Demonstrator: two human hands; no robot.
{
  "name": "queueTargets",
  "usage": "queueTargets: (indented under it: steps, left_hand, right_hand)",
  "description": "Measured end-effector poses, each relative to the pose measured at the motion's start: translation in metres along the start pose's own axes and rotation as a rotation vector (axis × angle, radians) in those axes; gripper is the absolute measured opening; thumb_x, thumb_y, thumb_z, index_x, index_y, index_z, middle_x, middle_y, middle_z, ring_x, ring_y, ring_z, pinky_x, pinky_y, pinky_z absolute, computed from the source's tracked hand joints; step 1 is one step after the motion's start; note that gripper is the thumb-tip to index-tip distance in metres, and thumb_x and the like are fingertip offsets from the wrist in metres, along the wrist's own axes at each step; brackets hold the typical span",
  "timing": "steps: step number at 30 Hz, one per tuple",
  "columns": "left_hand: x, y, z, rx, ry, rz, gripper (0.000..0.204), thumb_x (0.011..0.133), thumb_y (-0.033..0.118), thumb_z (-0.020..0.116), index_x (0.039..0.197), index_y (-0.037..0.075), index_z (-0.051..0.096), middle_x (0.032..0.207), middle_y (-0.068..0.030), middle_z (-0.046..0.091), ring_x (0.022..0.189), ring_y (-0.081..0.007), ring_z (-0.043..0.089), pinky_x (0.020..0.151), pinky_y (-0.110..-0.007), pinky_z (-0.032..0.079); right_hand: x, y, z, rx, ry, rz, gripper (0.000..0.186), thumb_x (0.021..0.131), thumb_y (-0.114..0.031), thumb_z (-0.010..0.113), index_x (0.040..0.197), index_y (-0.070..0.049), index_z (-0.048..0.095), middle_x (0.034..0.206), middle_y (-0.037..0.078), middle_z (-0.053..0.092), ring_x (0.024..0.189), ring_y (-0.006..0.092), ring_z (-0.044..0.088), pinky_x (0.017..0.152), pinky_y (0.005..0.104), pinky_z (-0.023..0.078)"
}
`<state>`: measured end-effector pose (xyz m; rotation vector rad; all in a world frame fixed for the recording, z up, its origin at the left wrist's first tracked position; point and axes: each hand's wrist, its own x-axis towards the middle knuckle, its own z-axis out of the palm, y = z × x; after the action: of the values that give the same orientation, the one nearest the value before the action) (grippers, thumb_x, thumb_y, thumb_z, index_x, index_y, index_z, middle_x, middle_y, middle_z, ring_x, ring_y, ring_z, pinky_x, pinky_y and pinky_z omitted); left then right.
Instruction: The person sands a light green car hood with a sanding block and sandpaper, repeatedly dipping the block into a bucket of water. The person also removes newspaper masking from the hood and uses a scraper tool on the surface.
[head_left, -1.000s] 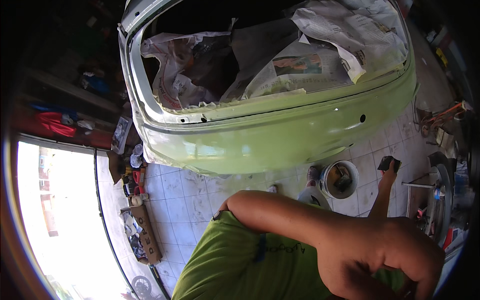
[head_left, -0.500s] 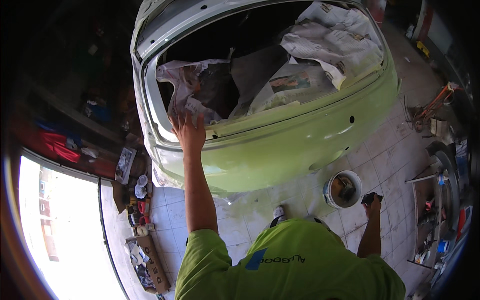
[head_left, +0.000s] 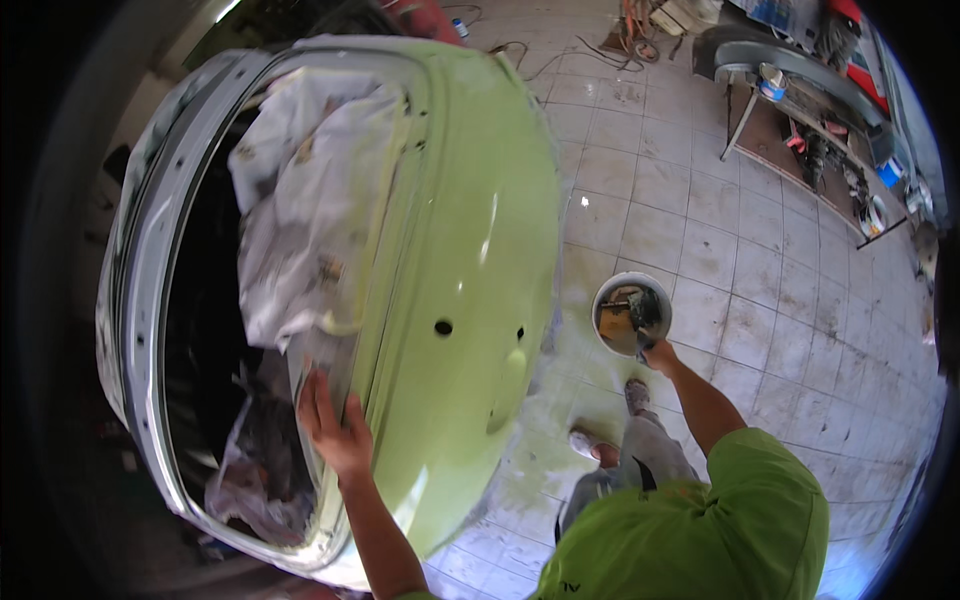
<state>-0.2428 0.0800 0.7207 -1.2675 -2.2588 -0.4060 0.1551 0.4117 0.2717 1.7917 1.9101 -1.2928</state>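
Observation:
My left hand [head_left: 337,430] is open, fingers spread, at the lower edge of the rear window opening of a pale green car body [head_left: 465,290]. Crumpled masking paper [head_left: 310,210] covers part of that opening, and the fingertips are against or just over its near end. Out to the right, my right hand [head_left: 657,353] is at the near rim of a white bucket [head_left: 597,300]. Its fingers are closed round a small black pad [head_left: 643,349], mostly hidden by the hand. Inside the bucket are a brown-yellow piece [head_left: 616,318] and dark pieces, seemingly in murky liquid.
Grey floor tiles [head_left: 700,240] with greenish dust surround the bucket, and my feet stand just below it. At the far right, a low metal rack [head_left: 740,125] bears a dark curved bumper [head_left: 800,70] and cans. A cable [head_left: 600,55] and hoses lie at the back.
My view has swung to the right, so the car body now lies on the left. My right hand has brought the black pad to the bucket's rim. My left hand remains at the window edge.

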Motion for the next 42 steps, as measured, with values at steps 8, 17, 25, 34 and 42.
queueTargets:
  steps: [8,17,25,34,42]
  left_hand:
    - [-0.037,-0.055,0.004,0.241,0.070,0.008,0.077,0.104,0.062,0.042,0.141,-0.004,0.056,0.139,-0.0250,0.060,0.125,-0.0438,0.057,0.103,-0.055,0.044]
    - [-0.031,0.004,0.032,0.330,0.009,-0.287,0.082,0.104,0.062,0.045,0.141,-0.010,0.054,0.133,-0.0305,0.062,0.115,-0.0397,0.064,0.096,-0.051,0.052]
    - [0.048,0.046,-0.009,0.583,-0.192,-0.212,0.073,0.105,0.060,0.044,0.129,-0.005,0.068,0.126,-0.0273,0.069,0.115,-0.0441,0.065,0.099,-0.054,0.050]
    - [0.003,0.008,0.000,0.353,-0.108,-0.194,0.065,0.101,0.056,0.050,0.126,-0.002,0.066,0.138,-0.0233,0.061,0.125,-0.0448,0.056,0.106,-0.057,0.042]
    - [0.003,0.023,-0.006,0.354,-0.094,-0.281,0.061,0.098,0.056,0.054,0.124,0.003,0.067,0.139,-0.0194,0.061,0.126,-0.0441,0.055,0.105,-0.058,0.042]
  right_hand:
    - [0.179,0.040,0.168,0.003,-0.063,-0.105,0.030,0.089,-0.014,0.062,0.117,-0.016,0.074,0.116,0.020,0.073,0.116,0.0406,0.066,0.098,0.0521,0.053]
    - [0.401,0.233,0.257,-0.328,-0.019,0.058,0.028,0.094,-0.016,0.060,0.114,-0.001,0.072,0.117,0.024,0.072,0.111,0.0395,0.070,0.093,0.0505,0.055]
    - [0.247,0.142,0.147,1.463,-0.555,0.456,0.036,0.094,-0.026,0.077,0.123,-0.008,0.064,0.098,0.007,0.075,0.078,0.0215,0.074,0.063,0.0402,0.057]
    - [-0.016,-0.352,-0.181,0.834,0.090,-1.151,0.040,0.103,-0.011,0.060,0.143,-0.007,0.059,0.140,0.013,0.065,0.132,0.0262,0.060,0.114,0.0391,0.043]
    - [-0.103,-0.462,-0.142,-0.015,0.325,-1.506,0.074,0.104,-0.040,0.053,0.160,0.001,0.028,0.169,0.019,0.024,0.158,0.0365,0.017,0.129,0.0494,0.014]
